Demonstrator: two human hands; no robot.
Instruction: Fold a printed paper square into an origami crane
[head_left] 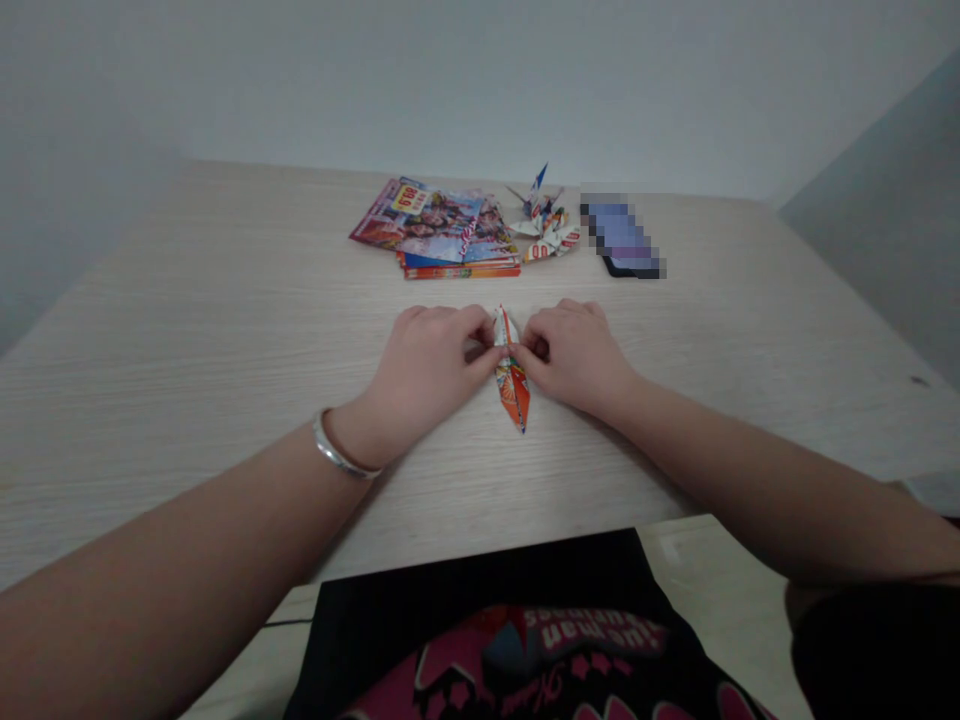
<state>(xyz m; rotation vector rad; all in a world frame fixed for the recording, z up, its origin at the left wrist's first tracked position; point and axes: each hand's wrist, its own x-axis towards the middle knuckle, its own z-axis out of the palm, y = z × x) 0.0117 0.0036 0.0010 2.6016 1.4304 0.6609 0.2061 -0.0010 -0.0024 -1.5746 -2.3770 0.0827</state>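
Note:
A narrow folded piece of printed paper (514,392), orange and white with a crease down its middle, lies lengthwise between my hands. It is pointed at both ends. My left hand (439,355) pinches its left edge between thumb and fingers, the thumb reaching almost to the centre crease. From the other side, my right hand (574,350) pinches the right edge. Both thumbs meet near the middle of the paper, and some fingertips are hidden behind it. A silver bangle (341,450) circles my left wrist.
Behind my hands sits a stack of colourful printed leaflets (439,220). Several folded paper cranes (547,230) stand right of it, followed by a dark phone (622,235), partly pixelated. The pale wooden table (225,330) meets a white wall (450,80) at the back.

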